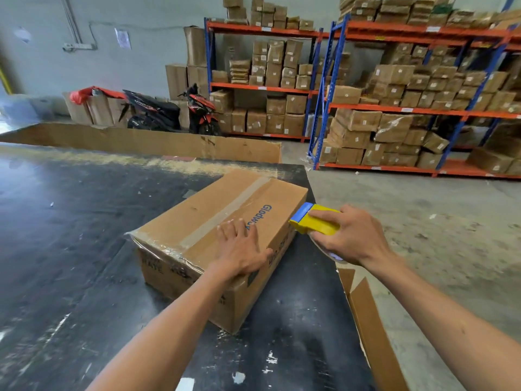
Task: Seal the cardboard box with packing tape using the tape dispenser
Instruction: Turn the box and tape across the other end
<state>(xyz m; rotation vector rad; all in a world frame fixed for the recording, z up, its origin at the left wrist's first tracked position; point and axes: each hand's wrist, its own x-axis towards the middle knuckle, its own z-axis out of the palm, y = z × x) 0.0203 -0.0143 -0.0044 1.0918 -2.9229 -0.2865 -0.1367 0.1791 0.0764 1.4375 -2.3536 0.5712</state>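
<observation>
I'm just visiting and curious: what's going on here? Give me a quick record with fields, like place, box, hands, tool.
place: warehouse, shelving racks stacked with cartons, two motorbikes by the wall
surface: dark worktable
box: closed cardboard box, a tape strip already along its top seam
left hand: left hand flat on the box top, pressing it down
right hand: right hand gripping the tape dispenser
tool: yellow and blue tape dispenser, held at the box's right edge
</observation>
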